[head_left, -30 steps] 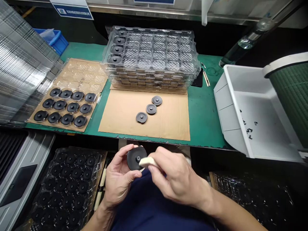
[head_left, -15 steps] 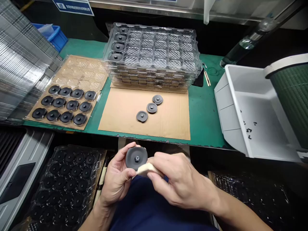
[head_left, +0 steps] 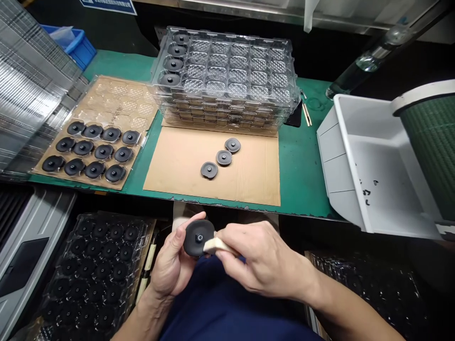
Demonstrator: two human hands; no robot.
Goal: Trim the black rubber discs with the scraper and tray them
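Observation:
My left hand (head_left: 173,263) holds a round black part (head_left: 194,237) by its edge, its raised centre facing up. Pinched in my right hand (head_left: 263,260) is a cream-coloured pad (head_left: 216,245), whose tip lies over the part's right side, close to the centre knob. Both hands are in front of the bench's edge. Three similar black discs (head_left: 223,157) lie in a slanting row on a cardboard sheet (head_left: 177,161) just beyond them.
Stacked clear trays (head_left: 227,106) stand behind the cardboard. A partly filled tray (head_left: 122,106) lies at the left. On the right is a white bin (head_left: 330,156). Lower left, another tray (head_left: 140,237) holds several black parts; a blue bin (head_left: 83,49) sits behind.
The pad has moved from the black part's lower edge onto its right side near the knob. My left thumb has shifted up along the part's left side, and the part has tilted slightly.

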